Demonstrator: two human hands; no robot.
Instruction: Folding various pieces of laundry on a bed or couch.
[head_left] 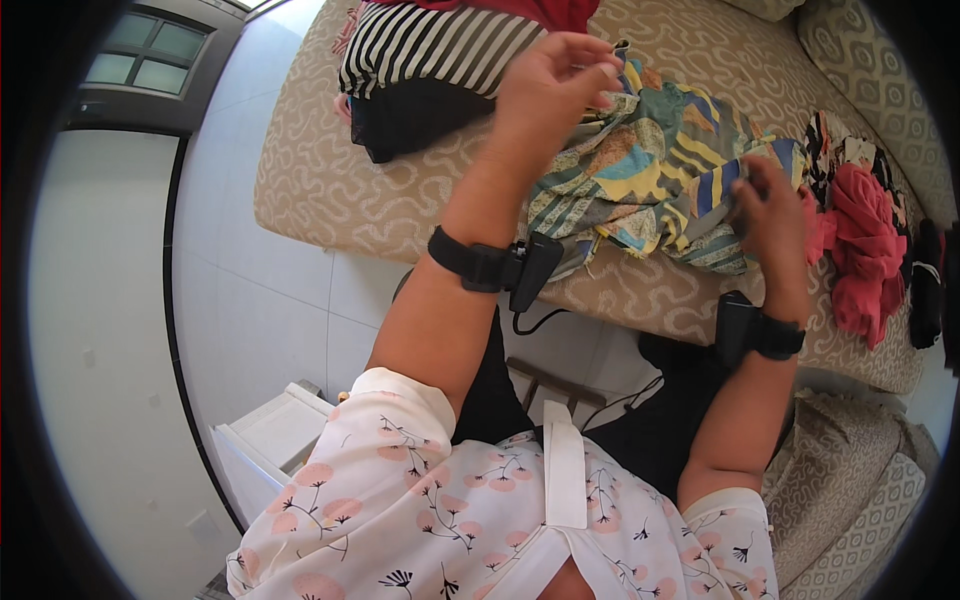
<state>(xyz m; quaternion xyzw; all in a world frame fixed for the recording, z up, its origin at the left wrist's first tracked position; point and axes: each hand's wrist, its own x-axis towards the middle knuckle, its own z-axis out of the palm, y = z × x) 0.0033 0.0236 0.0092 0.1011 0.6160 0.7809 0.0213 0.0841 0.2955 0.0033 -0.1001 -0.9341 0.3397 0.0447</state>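
Observation:
A multicoloured patterned garment (665,150) in yellow, green and blue lies spread and wrinkled on the covered seat in front of me. My left hand (560,85) is at its far left end, with thumb and fingers curled together on the cloth's edge; the exact pinch is partly hidden. Above the garment's right end is my right hand (772,205), slightly blurred, with its fingers bent and apart and nothing visible between them. Each of my wrists wears a black strap with a dark box-shaped device.
A pile with a striped black-and-white cloth (440,50), black fabric (415,115) and red fabric (545,10) lies at the far left. Crumpled pink-red cloth (865,250) and a dark rolled bundle (926,285) are at the right. A white box-like unit (275,430) stands lower left.

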